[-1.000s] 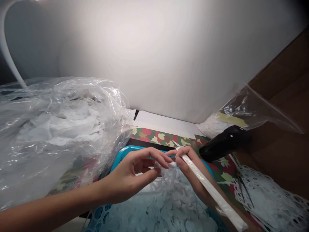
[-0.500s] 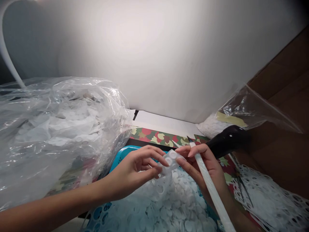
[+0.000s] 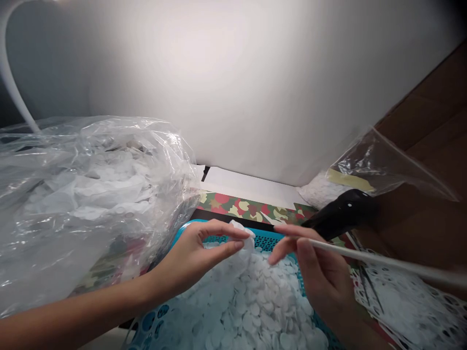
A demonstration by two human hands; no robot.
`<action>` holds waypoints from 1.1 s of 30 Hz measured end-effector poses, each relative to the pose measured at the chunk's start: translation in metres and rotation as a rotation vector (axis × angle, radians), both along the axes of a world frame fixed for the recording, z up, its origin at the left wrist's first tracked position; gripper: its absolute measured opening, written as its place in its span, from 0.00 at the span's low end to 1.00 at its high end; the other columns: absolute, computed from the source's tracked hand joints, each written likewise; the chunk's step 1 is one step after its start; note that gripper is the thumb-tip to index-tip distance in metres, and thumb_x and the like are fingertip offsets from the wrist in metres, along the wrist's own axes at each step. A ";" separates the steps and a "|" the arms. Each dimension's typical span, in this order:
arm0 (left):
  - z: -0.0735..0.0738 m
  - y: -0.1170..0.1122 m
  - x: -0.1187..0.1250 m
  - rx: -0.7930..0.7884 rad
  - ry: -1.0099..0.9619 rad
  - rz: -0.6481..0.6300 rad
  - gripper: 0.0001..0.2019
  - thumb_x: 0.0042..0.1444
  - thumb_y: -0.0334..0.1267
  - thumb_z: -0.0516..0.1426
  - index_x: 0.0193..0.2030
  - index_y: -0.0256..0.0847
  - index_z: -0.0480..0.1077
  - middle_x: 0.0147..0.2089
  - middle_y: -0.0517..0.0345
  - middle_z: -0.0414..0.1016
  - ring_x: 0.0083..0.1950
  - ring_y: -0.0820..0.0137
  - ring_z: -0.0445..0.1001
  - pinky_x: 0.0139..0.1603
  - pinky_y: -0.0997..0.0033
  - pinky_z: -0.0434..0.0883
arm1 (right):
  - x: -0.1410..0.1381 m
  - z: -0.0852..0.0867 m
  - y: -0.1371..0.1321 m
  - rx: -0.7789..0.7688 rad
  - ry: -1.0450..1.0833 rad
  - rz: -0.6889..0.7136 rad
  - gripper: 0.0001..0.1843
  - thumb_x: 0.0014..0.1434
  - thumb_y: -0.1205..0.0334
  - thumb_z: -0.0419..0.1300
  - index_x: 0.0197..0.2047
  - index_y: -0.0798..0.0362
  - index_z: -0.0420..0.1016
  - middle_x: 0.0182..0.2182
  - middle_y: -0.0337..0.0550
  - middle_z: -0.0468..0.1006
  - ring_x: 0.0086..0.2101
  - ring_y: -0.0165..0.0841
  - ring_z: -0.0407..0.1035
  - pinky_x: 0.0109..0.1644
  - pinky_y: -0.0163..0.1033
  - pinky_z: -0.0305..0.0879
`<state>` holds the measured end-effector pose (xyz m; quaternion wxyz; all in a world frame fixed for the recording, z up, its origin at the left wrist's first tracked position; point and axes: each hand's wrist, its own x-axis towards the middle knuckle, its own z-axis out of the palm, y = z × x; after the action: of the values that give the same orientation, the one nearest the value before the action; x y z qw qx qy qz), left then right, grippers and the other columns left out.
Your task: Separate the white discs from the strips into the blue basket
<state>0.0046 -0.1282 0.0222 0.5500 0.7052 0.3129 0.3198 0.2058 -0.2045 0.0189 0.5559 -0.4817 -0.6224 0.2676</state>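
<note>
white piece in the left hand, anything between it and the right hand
Nothing visible. The white piece is pinched by the fingers of the left hand. The right hand, gripping a thin white rod, sits apart to its right, with only open air above the blue basket of white discs between them.

— What does the left hand [image 3: 195,261] hold?
— It pinches a small white piece [image 3: 245,234] between thumb and forefinger, above a blue basket [image 3: 188,228] heaped with white discs [image 3: 255,311]
— And the right hand [image 3: 317,277]?
— Its fingers grip a long white rod [image 3: 379,259] that runs off to the right. A black tool [image 3: 339,216] lies just behind it, with a big clear bag [image 3: 83,194] on the left
</note>
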 end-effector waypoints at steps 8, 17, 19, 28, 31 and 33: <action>-0.001 -0.003 0.001 -0.036 -0.096 -0.024 0.08 0.58 0.34 0.59 0.42 0.44 0.77 0.43 0.60 0.80 0.46 0.70 0.76 0.46 0.76 0.72 | 0.002 0.001 -0.001 -0.007 -0.199 0.076 0.12 0.66 0.63 0.51 0.45 0.42 0.76 0.32 0.38 0.74 0.31 0.30 0.65 0.35 0.36 0.63; -0.002 -0.003 0.001 -0.002 -0.056 -0.020 0.10 0.56 0.33 0.60 0.44 0.47 0.76 0.44 0.61 0.79 0.44 0.70 0.76 0.42 0.76 0.73 | -0.001 0.000 0.001 -0.010 -0.185 0.219 0.12 0.65 0.67 0.52 0.45 0.46 0.76 0.33 0.39 0.75 0.32 0.30 0.67 0.34 0.34 0.64; -0.002 -0.003 0.001 -0.003 -0.046 -0.018 0.10 0.56 0.33 0.60 0.45 0.47 0.76 0.43 0.61 0.79 0.44 0.71 0.76 0.41 0.77 0.72 | -0.001 0.000 0.001 -0.001 -0.182 0.217 0.12 0.65 0.67 0.52 0.45 0.47 0.76 0.33 0.39 0.75 0.32 0.29 0.67 0.34 0.33 0.64; -0.003 -0.004 -0.001 0.034 -0.033 -0.010 0.11 0.57 0.32 0.59 0.45 0.49 0.76 0.42 0.63 0.79 0.42 0.73 0.75 0.40 0.79 0.72 | 0.000 0.000 0.002 -0.004 -0.198 0.171 0.11 0.65 0.68 0.53 0.44 0.47 0.75 0.31 0.37 0.73 0.31 0.28 0.67 0.34 0.33 0.63; -0.004 -0.004 0.000 0.064 -0.027 -0.008 0.12 0.56 0.31 0.59 0.46 0.49 0.76 0.43 0.63 0.79 0.42 0.73 0.75 0.40 0.78 0.71 | 0.000 -0.001 0.003 0.003 -0.215 0.154 0.10 0.63 0.69 0.55 0.43 0.47 0.75 0.32 0.37 0.74 0.32 0.28 0.68 0.35 0.33 0.64; -0.005 -0.004 0.001 0.078 -0.023 -0.020 0.12 0.56 0.31 0.59 0.47 0.48 0.75 0.44 0.62 0.79 0.43 0.72 0.75 0.40 0.78 0.71 | 0.000 -0.001 0.003 0.004 -0.245 0.173 0.10 0.63 0.70 0.56 0.44 0.48 0.74 0.34 0.38 0.76 0.34 0.29 0.69 0.36 0.33 0.65</action>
<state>0.0053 -0.1324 0.0168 0.5289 0.7255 0.2867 0.3341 0.2060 -0.2010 0.0179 0.4514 -0.4544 -0.7253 0.2524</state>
